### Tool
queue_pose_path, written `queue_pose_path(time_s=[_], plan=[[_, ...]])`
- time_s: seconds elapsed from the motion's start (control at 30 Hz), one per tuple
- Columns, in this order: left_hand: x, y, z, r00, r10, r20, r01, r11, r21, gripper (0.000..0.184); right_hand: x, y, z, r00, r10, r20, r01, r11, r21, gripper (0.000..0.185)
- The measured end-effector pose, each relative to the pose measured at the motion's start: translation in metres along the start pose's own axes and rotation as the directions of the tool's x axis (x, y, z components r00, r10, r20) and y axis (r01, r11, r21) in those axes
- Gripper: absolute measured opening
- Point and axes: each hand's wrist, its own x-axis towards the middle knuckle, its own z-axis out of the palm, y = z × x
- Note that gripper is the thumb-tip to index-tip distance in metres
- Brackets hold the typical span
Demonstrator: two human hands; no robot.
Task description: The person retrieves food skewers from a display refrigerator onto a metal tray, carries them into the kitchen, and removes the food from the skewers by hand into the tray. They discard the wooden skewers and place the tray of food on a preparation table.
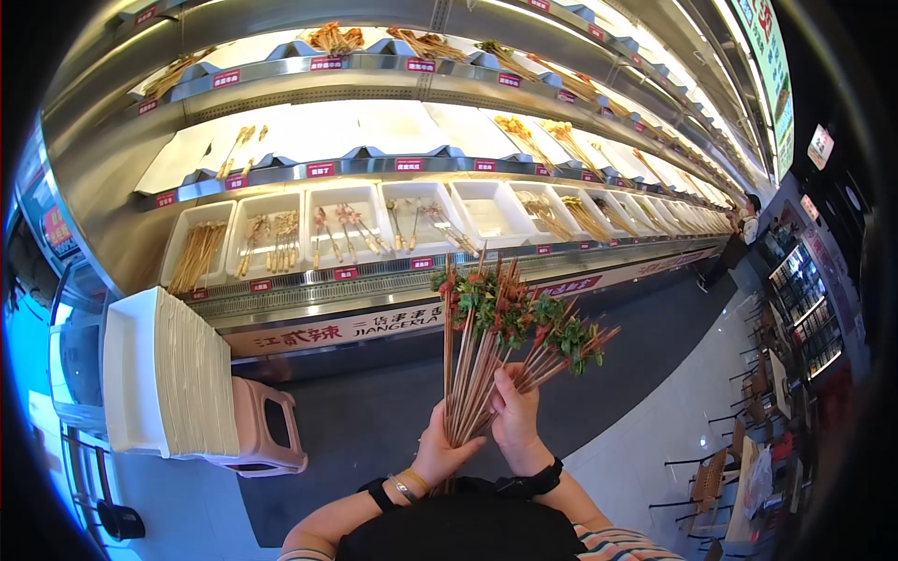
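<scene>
A large bunch of wooden skewers (470,379) with green leaves and red pieces at the upper ends stands nearly upright before me. My left hand (441,451) is wrapped around the lower sticks. On the right, my right hand (514,407) pinches sticks of a part that fans out to the right, topped with green leaves (571,338). Beyond the bunch, a white tray (493,213) in the lower row of the display shelf shows a bare bottom. Beside it, another white tray (426,213) holds several skewers.
Stacked white trays (173,374) rest on a pink stool (271,428) at the left. Metal shelves (374,164) with more skewers run across the back. A person (745,229) stands at the far right, beyond which are tables and chairs (713,477).
</scene>
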Motion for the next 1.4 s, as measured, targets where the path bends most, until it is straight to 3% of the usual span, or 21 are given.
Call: queue_pose_path(time_s=[0.03, 0.17, 0.23, 0.3, 0.37, 0.5, 0.53, 0.63, 0.9, 1.0, 1.07, 1.17, 1.37, 1.4], plan=[[0.001, -0.002, 0.002, 0.999, 0.033, -0.033, -0.03, 0.995, 0.1, 0.074, -0.001, -0.001, -0.001, 0.999, -0.02, 0.029, 0.019, 0.999, 0.031, 0.014], [0.004, 0.01, 0.005, 1.0, -0.015, -0.019, 0.017, 0.995, 0.101, 0.064, -0.003, 0.0, -0.009, 0.995, -0.065, 0.078, 0.066, 0.998, -0.013, 0.008], [0.003, 0.012, 0.003, 0.986, -0.15, 0.075, 0.156, 0.985, -0.079, 0.055, -0.006, -0.005, -0.008, 0.994, -0.074, 0.085, 0.071, 0.997, 0.031, 0.013], [0.001, 0.015, 0.0, 0.98, -0.144, 0.139, 0.168, 0.97, -0.176, 0.053, -0.006, -0.008, -0.007, 0.993, -0.083, 0.089, 0.076, 0.994, 0.077, 0.018], [0.001, 0.016, -0.002, 0.969, -0.134, 0.205, 0.187, 0.945, -0.267, 0.051, -0.004, -0.011, -0.006, 0.992, -0.11, 0.056, 0.114, 0.991, -0.073, 0.028], [0.008, 0.008, -0.009, 0.901, -0.065, 0.43, 0.307, 0.796, -0.522, 0.054, -0.006, -0.007, 0.004, 0.98, -0.197, -0.039, 0.191, 0.973, -0.13, 0.029], [0.008, 0.007, -0.012, 0.872, -0.05, 0.487, 0.371, 0.716, -0.591, 0.057, -0.005, -0.007, 0.001, 0.989, -0.142, -0.037, 0.137, 0.984, -0.115, 0.028], [0.008, 0.016, -0.017, 0.851, -0.085, 0.519, 0.442, 0.649, -0.619, 0.06, -0.002, -0.003, 0.004, 0.996, -0.071, -0.051, 0.068, 0.996, -0.059, 0.025], [0.004, 0.01, -0.023, 0.854, -0.104, 0.51, 0.472, 0.569, -0.674, 0.057, 0.002, -0.002, 0.003, 1.0, 0.005, 0.003, -0.005, 0.996, -0.092, 0.024], [-0.001, 0.008, -0.024, 0.869, -0.118, 0.48, 0.46, 0.551, -0.697, 0.056, 0.004, -0.005, 0.008, 0.999, -0.045, 0.015, 0.047, 0.991, -0.125, 0.024], [0.0, 0.001, -0.026, 0.869, -0.089, 0.486, 0.453, 0.537, -0.712, 0.055, 0.005, -0.015, 0.014, 0.995, -0.052, 0.081, 0.052, 0.999, 0.002, 0.021], [0.0, -0.008, -0.029, 0.862, -0.041, 0.506, 0.462, 0.476, -0.748, 0.052, 0.012, -0.017, 0.01, 0.988, -0.144, 0.058, 0.148, 0.987, -0.069, 0.019], [0.002, 0.025, -0.023, 0.923, -0.107, 0.369, 0.354, 0.615, -0.705, 0.038, 0.018, -0.005, 0.034, 0.987, -0.142, 0.081, 0.154, 0.972, -0.176, 0.032], [0.001, 0.025, -0.024, 0.933, -0.145, 0.329, 0.33, 0.707, -0.626, 0.035, 0.018, -0.002, 0.035, 0.99, -0.126, 0.066, 0.135, 0.98, -0.148, 0.033]])
